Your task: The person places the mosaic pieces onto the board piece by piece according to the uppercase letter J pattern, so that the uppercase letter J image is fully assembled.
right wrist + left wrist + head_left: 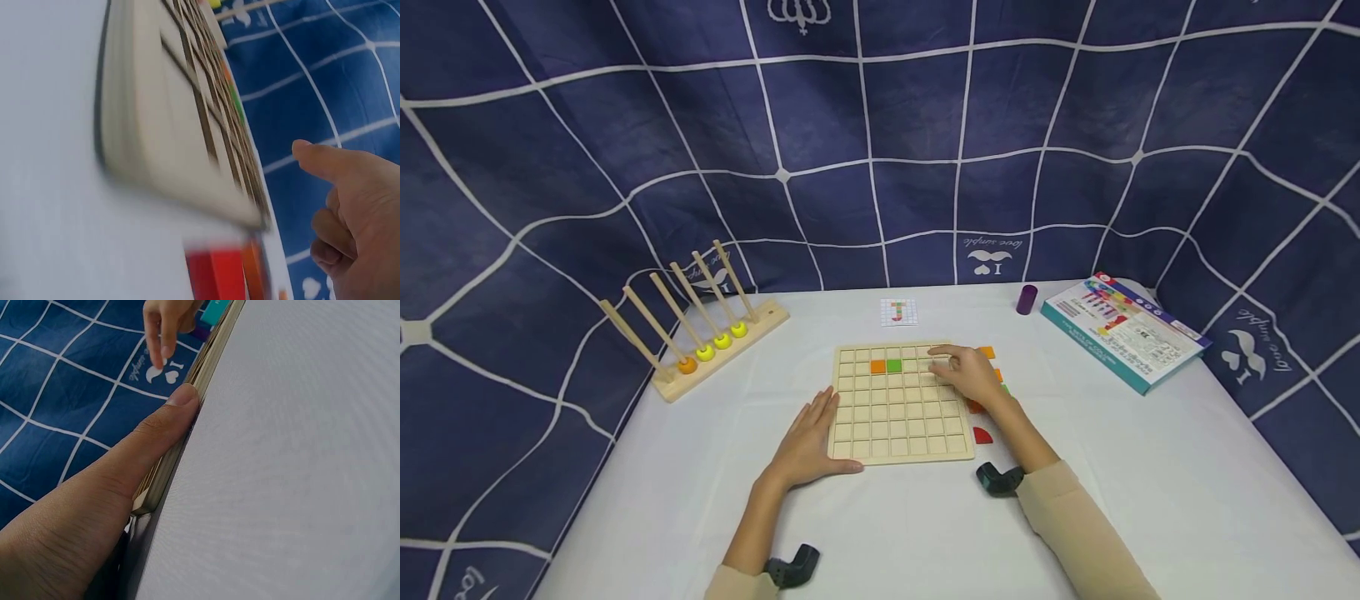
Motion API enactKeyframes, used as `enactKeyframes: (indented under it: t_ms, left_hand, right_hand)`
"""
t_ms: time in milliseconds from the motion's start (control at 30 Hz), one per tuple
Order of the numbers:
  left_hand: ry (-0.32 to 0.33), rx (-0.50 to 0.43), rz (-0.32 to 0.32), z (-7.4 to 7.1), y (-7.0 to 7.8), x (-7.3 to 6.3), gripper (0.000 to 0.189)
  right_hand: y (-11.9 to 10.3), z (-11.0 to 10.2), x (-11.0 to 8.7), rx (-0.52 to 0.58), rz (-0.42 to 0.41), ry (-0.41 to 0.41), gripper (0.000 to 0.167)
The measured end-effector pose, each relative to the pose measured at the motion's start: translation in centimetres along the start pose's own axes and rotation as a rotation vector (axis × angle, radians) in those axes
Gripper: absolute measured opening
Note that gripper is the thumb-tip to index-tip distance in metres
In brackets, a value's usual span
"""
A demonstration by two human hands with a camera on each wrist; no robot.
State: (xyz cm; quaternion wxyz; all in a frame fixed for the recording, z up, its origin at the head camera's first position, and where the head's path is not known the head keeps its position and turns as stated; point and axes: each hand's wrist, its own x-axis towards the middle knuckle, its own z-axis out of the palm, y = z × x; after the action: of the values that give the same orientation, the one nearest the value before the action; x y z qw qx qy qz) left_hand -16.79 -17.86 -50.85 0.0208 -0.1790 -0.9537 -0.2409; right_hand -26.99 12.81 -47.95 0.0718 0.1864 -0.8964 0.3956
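A square wooden grid board (898, 423) lies on the table; an orange square tile (877, 367) and a green one (893, 366) sit side by side in its upper rows. My left hand (806, 437) rests at the board's left front corner, fingers spread along the left side, thumb (159, 428) against the front edge. Over the board's right part is my right hand (972, 373), thumb and forefinger apart, with no piece visible between them. Beyond the right edge lie orange tiles (987, 352) and a red quarter-round piece (982, 435), some partly covered by the right hand and forearm.
Behind the board lies a small pattern card (898, 312). A wooden peg rack (722, 350) with yellow and orange beads stands at left. A purple cylinder (1027, 299) and a flat game box (1123, 329) are at back right. A blue curtain (880, 192) hangs behind the white table.
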Motion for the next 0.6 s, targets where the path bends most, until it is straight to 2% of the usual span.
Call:
enactKeyframes:
  t_ms: [267, 433, 600]
  left_hand:
    - [0.006, -0.011, -0.006, 0.1, -0.2, 0.0, 0.130]
    - [0.000, -0.012, -0.010, 0.1, -0.2, 0.0, 0.130]
    - [0.007, -0.016, -0.010, 0.1, 0.0, 0.0, 0.129]
  right_hand:
    - [3.1, -2.8, -0.8, -0.051, 0.077, 0.092, 0.032]
    - [4.7, -3.9, -0.9, -0.091, 0.140, 0.112, 0.036]
    - [6.1, -4.5, -1.1, -0.106, 0.243, 0.099, 0.042]
